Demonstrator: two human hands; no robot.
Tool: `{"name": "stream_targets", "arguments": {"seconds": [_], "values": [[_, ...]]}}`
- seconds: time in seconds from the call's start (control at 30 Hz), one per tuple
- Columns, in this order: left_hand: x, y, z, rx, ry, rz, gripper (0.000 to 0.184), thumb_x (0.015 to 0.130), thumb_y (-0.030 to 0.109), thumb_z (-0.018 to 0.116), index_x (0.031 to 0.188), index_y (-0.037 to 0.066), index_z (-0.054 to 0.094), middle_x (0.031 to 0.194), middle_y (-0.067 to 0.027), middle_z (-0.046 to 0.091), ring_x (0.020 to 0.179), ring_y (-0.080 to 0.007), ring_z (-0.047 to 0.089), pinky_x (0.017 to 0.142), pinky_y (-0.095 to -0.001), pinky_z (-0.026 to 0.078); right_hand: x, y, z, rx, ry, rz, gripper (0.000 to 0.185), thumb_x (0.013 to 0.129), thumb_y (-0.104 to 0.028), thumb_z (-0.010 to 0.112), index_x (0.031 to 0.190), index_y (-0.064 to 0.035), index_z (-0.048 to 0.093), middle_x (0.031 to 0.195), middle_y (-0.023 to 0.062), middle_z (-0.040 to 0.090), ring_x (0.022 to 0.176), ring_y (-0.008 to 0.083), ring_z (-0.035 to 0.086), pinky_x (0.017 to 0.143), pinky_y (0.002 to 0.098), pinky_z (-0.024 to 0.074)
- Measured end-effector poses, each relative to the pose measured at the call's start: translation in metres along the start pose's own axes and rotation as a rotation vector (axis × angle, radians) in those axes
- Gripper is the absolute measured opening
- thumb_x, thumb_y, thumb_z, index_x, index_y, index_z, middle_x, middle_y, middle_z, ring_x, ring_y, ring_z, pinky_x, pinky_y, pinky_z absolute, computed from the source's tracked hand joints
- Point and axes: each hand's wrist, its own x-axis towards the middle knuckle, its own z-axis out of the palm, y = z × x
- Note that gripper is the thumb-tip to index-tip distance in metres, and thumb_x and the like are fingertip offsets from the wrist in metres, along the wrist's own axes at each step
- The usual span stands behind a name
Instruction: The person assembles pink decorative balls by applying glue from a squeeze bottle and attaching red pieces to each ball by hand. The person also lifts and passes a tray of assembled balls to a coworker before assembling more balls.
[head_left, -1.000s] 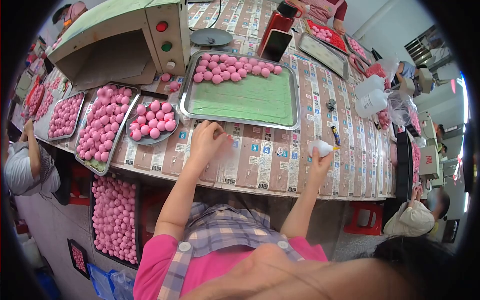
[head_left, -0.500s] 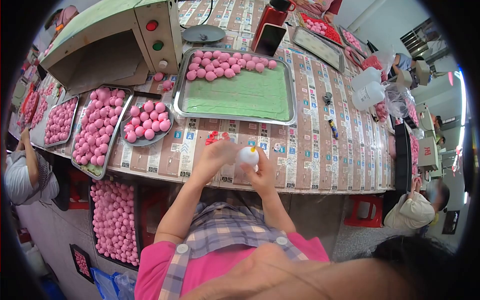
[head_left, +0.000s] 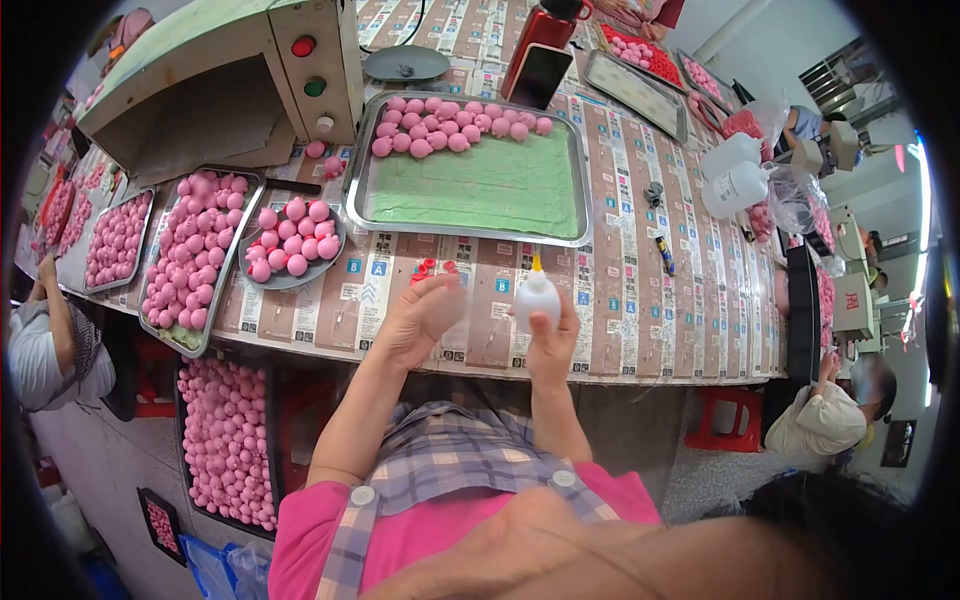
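Note:
My right hand is wrapped round a small white squeeze bottle with a yellow tip, which points up and away from me. To its left, my left hand is raised over the table's near side, its fingers bent together; a blur at the fingertips hides what they hold. Small red pieces lie on the table just beyond that hand. Further back is a metal tray with a green lining and rows of pink balls. A grey plate of pink balls with red parts stands at the left.
An oven-like box stands at the back left, near a long tray of pink balls. A red bottle and a phone are behind the green-lined tray. A marker-like tube and white jugs lie right. Other people work around.
The white bottle has come in from the right to beside my left hand, then tipped upright and shifted slightly right. My left hand has moved little. The view has shifted slightly.

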Motion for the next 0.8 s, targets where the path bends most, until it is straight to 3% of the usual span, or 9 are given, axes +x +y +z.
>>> {"name": "stream_targets", "arguments": {"seconds": [0.2, 0.33, 0.43, 0.53, 0.8], "values": [[-0.002, 0.002, 0.006, -0.057, -0.004, -0.032, 0.026, 0.079, 0.014, 0.059, 0.103, 0.005, 0.057, 0.097, -0.0040, 0.059, 0.089, -0.0141, 0.056, 0.081, -0.0286, 0.046, 0.005, -0.011, -0.008, -0.086, 0.091, -0.121, 0.039, 0.070, -0.032, 0.070, 0.086, -0.0029, 0.050, 0.078, 0.0006, 0.049, 0.072, 0.0076, 0.048, 0.064, 0.0200, 0.0392], [-0.006, 0.005, 0.012, -0.056, 0.002, -0.039, 0.024, 0.078, 0.014, 0.060, 0.101, 0.006, 0.057, 0.095, -0.0032, 0.059, 0.087, -0.0134, 0.057, 0.079, -0.0277, 0.047, 0.004, -0.017, 0.002, -0.094, 0.158, -0.197, 0.039, 0.068, -0.029, 0.072, 0.086, -0.0028, 0.050, 0.078, 0.0010, 0.049, 0.070, 0.0078, 0.048, 0.061, 0.0202, 0.0393], [-0.005, 0.002, 0.015, -0.080, 0.059, -0.005, 0.024, 0.083, 0.014, 0.054, 0.103, 0.002, 0.052, 0.083, -0.0084, 0.060, 0.072, -0.0144, 0.060, 0.067, -0.0251, 0.052, 0.003, -0.024, 0.005, -0.140, 0.145, -0.239, 0.036, 0.068, -0.025, 0.073, 0.086, -0.0021, 0.050, 0.076, 0.0020, 0.050, 0.069, 0.0084, 0.048, 0.060, 0.0207, 0.0396], [-0.004, 0.001, 0.008, -0.035, 0.005, -0.029, 0.019, 0.079, 0.015, 0.060, 0.096, 0.008, 0.058, 0.091, -0.0020, 0.060, 0.083, -0.0120, 0.058, 0.074, -0.0268, 0.048, 0.001, -0.025, 0.006, -0.207, 0.104, -0.307, 0.033, 0.069, -0.021, 0.072, 0.085, -0.0016, 0.051, 0.074, 0.0033, 0.051, 0.066, 0.0092, 0.049, 0.058, 0.0211, 0.0399], [-0.004, 0.001, 0.007, -0.023, 0.005, -0.036, 0.017, 0.079, 0.015, 0.059, 0.094, 0.009, 0.058, 0.089, -0.0013, 0.060, 0.081, -0.0113, 0.058, 0.070, -0.0259, 0.049, 0.001, -0.026, 0.011, -0.338, 0.064, -0.322, 0.029, 0.068, -0.019, 0.072, 0.082, -0.0019, 0.052, 0.071, 0.0040, 0.053, 0.062, 0.0111, 0.051, 0.054, 0.0223, 0.0404]]}}
